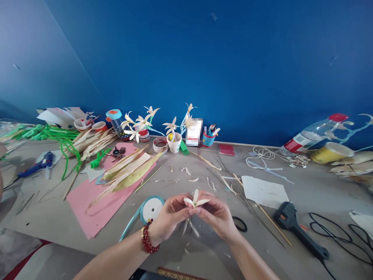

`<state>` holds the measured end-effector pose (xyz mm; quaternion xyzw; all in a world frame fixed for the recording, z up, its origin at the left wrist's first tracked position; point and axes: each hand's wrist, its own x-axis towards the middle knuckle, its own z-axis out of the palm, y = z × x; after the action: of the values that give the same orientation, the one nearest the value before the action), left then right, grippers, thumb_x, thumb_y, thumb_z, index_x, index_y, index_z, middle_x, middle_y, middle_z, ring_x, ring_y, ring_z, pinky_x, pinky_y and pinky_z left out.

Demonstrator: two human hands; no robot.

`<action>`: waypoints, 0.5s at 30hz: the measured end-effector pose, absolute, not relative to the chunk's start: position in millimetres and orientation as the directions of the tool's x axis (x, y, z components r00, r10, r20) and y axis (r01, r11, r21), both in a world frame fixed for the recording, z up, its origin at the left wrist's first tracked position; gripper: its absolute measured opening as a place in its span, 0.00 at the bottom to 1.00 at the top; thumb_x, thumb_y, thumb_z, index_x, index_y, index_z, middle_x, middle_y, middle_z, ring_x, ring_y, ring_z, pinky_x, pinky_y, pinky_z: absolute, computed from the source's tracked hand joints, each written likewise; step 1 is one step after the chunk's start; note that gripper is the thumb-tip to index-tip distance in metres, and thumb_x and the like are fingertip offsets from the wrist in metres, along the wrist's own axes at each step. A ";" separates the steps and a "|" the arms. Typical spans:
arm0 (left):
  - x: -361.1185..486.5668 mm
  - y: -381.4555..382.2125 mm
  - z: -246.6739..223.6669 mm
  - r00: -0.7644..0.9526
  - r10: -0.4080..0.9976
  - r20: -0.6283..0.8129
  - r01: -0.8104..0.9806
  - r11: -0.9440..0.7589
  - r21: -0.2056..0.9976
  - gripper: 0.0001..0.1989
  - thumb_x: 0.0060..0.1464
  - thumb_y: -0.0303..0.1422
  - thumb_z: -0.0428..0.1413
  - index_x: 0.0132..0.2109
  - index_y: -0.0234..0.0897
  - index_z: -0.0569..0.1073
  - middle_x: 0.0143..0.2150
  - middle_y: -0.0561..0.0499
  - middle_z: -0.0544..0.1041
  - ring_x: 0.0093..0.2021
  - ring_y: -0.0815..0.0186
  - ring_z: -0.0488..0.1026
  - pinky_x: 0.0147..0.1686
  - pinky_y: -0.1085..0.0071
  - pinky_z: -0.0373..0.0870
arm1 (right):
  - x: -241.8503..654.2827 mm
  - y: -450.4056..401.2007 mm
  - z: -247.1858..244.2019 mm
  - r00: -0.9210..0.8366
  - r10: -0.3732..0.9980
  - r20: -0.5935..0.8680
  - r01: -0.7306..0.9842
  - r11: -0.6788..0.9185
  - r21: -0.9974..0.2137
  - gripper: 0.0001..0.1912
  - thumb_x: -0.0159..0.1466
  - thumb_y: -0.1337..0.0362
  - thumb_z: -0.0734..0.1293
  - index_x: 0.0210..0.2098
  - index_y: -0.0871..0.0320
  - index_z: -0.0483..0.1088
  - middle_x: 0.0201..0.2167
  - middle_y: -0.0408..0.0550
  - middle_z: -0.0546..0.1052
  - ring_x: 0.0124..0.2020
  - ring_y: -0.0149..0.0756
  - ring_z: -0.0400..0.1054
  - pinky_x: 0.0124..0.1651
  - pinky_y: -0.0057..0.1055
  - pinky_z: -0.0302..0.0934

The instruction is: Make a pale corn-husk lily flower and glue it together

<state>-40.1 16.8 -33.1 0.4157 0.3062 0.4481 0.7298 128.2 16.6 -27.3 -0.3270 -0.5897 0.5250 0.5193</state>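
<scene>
Between my two hands is a small pale flower (196, 201) with narrow, pointed petals spread upward and outward. My left hand (175, 214), with a red bead bracelet (149, 241) on its wrist, pinches the flower's base from the left. From the other side my right hand (214, 214) pinches the same base, the thumbs nearly touching. Pale strips (192, 228) show below the fingers; I cannot tell whether they join the flower. Left of my left hand lies a spool of light blue ribbon (152, 209). A black loop (240, 224) lies by my right wrist.
Dried husks (131, 171) lie on pink paper (87, 206) to the left. A black glue gun (300, 229) with its cord and thin sticks (262, 221) lie right. Finished-looking flowers stand in a paper cup (174, 144) at the back. A blue glue gun (37, 163) lies far left.
</scene>
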 end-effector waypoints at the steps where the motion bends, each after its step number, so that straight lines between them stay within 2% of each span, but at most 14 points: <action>1: -40.2 16.8 -34.4 0.398 0.916 -0.056 -0.399 0.228 0.888 0.10 0.49 0.37 0.66 0.30 0.35 0.76 0.30 0.52 0.67 0.33 0.68 0.64 0.35 0.72 0.62 | 128.4 16.2 -28.0 -0.245 0.935 0.257 -0.139 0.228 -0.964 0.07 0.61 0.59 0.72 0.31 0.56 0.77 0.28 0.45 0.72 0.30 0.35 0.65 0.33 0.30 0.62; 3: -40.7 17.1 -36.4 0.378 0.925 -0.032 -0.390 0.190 0.901 0.11 0.50 0.38 0.65 0.29 0.35 0.75 0.30 0.52 0.67 0.33 0.68 0.65 0.35 0.72 0.63 | 127.9 14.8 -29.7 -0.239 0.949 0.205 -0.137 0.176 -0.975 0.08 0.60 0.59 0.73 0.35 0.55 0.76 0.32 0.46 0.73 0.31 0.35 0.66 0.33 0.30 0.63; 5: -41.4 17.5 -38.2 0.363 0.932 -0.019 -0.368 0.162 0.916 0.12 0.51 0.39 0.64 0.29 0.35 0.74 0.32 0.51 0.67 0.34 0.67 0.66 0.37 0.71 0.65 | 126.9 13.5 -31.2 -0.238 0.961 0.140 -0.172 0.100 -0.980 0.14 0.58 0.57 0.74 0.42 0.55 0.75 0.36 0.48 0.74 0.33 0.36 0.68 0.34 0.30 0.65; 8: -42.8 19.5 -41.6 0.318 0.948 -0.003 -0.352 0.122 0.928 0.11 0.52 0.39 0.63 0.31 0.35 0.74 0.34 0.50 0.69 0.36 0.66 0.67 0.38 0.70 0.65 | 127.1 13.7 -29.7 -0.231 0.970 0.071 -0.205 0.023 -0.979 0.19 0.58 0.55 0.74 0.46 0.55 0.73 0.34 0.49 0.76 0.30 0.35 0.69 0.31 0.29 0.66; 11: -46.2 24.9 -45.0 0.186 0.983 0.000 -0.374 0.070 0.925 0.10 0.52 0.37 0.64 0.32 0.36 0.74 0.33 0.51 0.69 0.34 0.68 0.66 0.36 0.72 0.64 | 135.1 16.4 -22.2 -0.110 0.991 0.076 -0.167 0.057 -0.984 0.16 0.61 0.55 0.72 0.45 0.56 0.74 0.32 0.48 0.76 0.25 0.31 0.66 0.26 0.26 0.64; 15: -51.0 33.4 -44.8 0.006 1.000 -0.022 -0.388 0.023 0.922 0.09 0.53 0.36 0.63 0.33 0.37 0.73 0.31 0.53 0.69 0.33 0.69 0.65 0.35 0.74 0.61 | 160.8 16.3 -10.5 0.171 0.967 0.188 -0.048 0.199 -0.979 0.09 0.63 0.57 0.70 0.38 0.57 0.76 0.28 0.46 0.75 0.22 0.29 0.65 0.26 0.27 0.63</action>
<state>-51.0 33.4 -44.8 0.3860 0.3964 0.5828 0.5951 160.8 16.3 -10.5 -0.4721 -0.4867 0.4214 0.6023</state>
